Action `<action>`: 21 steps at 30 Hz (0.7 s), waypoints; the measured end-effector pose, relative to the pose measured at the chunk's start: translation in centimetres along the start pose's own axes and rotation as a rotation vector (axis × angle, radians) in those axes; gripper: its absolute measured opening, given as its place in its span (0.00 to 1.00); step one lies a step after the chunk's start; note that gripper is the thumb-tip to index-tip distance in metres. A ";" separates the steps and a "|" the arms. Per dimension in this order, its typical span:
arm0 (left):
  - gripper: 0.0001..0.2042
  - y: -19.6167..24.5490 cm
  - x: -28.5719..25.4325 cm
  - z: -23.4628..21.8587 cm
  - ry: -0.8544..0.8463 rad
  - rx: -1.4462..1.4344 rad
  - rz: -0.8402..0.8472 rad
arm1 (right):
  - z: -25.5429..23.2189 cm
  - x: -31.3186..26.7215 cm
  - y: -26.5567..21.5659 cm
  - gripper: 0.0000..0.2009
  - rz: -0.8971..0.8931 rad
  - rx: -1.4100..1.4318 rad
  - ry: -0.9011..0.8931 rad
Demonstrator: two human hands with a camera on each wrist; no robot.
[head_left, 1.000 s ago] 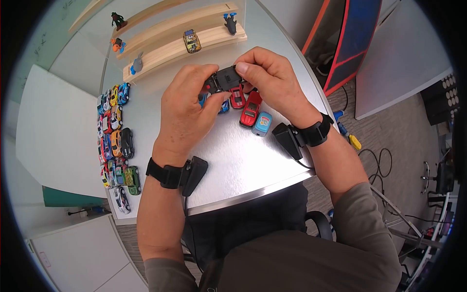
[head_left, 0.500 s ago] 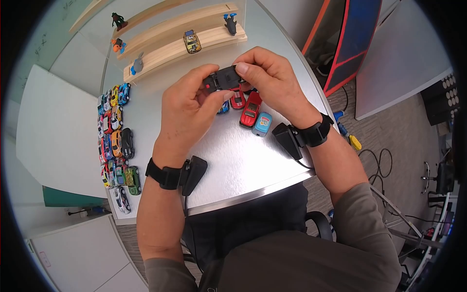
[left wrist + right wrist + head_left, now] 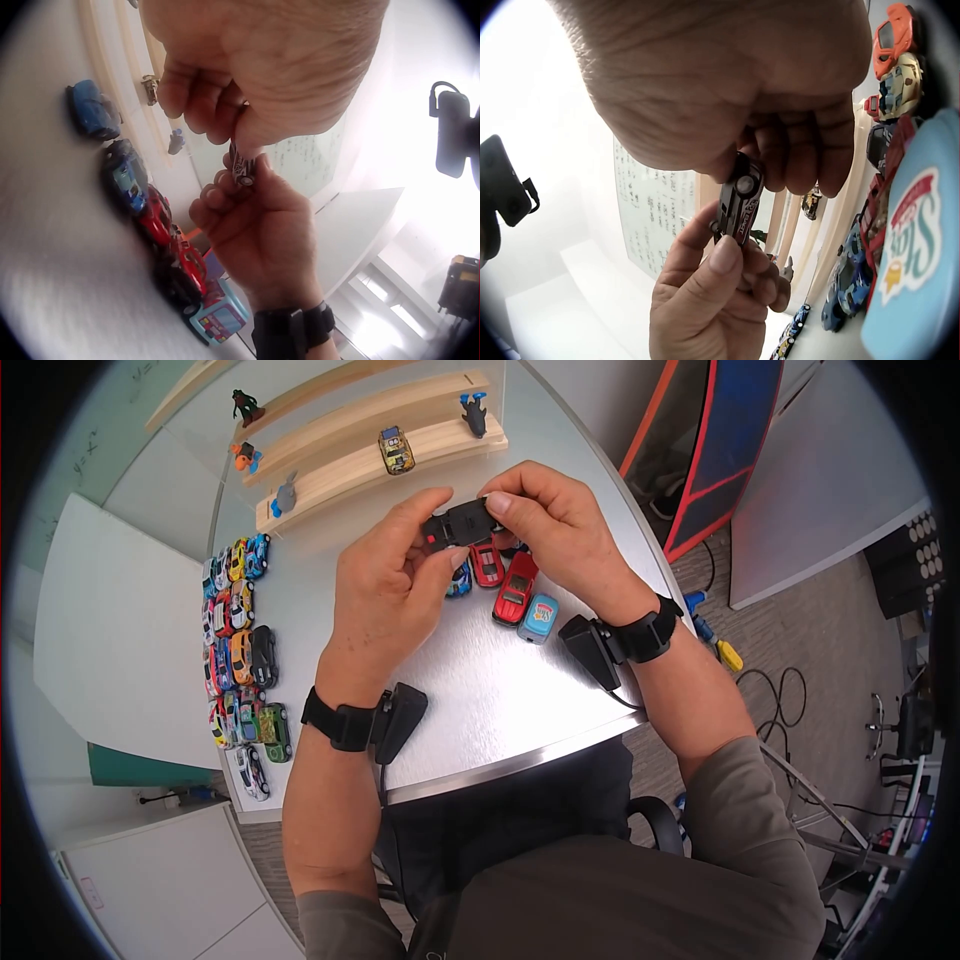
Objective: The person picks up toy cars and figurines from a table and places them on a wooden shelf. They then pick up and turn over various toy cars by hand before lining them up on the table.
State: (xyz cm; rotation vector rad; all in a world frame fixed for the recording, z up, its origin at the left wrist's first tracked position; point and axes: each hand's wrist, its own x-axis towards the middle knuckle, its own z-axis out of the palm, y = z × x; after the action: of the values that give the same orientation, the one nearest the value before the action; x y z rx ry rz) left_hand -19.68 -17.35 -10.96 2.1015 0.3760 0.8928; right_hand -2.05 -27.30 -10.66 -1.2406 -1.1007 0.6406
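A small toy car (image 3: 466, 523) is held up between both hands, its black underside facing the head camera. The left hand (image 3: 382, 585) grips one end; in the right wrist view its thumb presses the car's lettered dark side (image 3: 744, 214). At the other end, the right hand (image 3: 562, 528) pinches the car between thumb and fingers. Below it on the table stand two red toy cars, a smaller one (image 3: 487, 564) and a larger one (image 3: 515, 590). Beside them are a light blue toy vehicle (image 3: 539, 618) and a blue car (image 3: 460, 579), partly hidden by the left thumb.
Rows of toy cars (image 3: 240, 603) line the table's left side. At the back, a stepped wooden rack (image 3: 330, 477) carries a yellow-black car (image 3: 396, 450) and several figures, such as a grey one (image 3: 286, 494). The metal table's front edge (image 3: 500, 762) runs before the person.
The left thumb and fingers have shifted slightly on the toy car, and the car has turned a little. Both hands stay in nearly the same place.
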 end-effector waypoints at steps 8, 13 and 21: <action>0.23 0.1 0.0 0.0 -0.022 -0.032 -0.004 | -0.2 0.1 0.4 0.09 -0.007 -0.027 0.002; 0.23 0.5 -0.1 -0.1 -0.032 -0.060 -0.025 | -0.2 0.2 0.3 0.09 -0.016 -0.042 0.007; 0.23 0.4 0.0 -0.2 -0.041 -0.043 -0.005 | -0.2 0.2 0.3 0.09 -0.026 -0.048 0.017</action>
State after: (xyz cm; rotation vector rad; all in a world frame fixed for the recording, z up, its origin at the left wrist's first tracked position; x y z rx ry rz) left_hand -19.82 -17.53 -10.60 2.0757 0.3373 0.8461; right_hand -1.74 -27.19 -10.87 -1.2681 -1.1223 0.5862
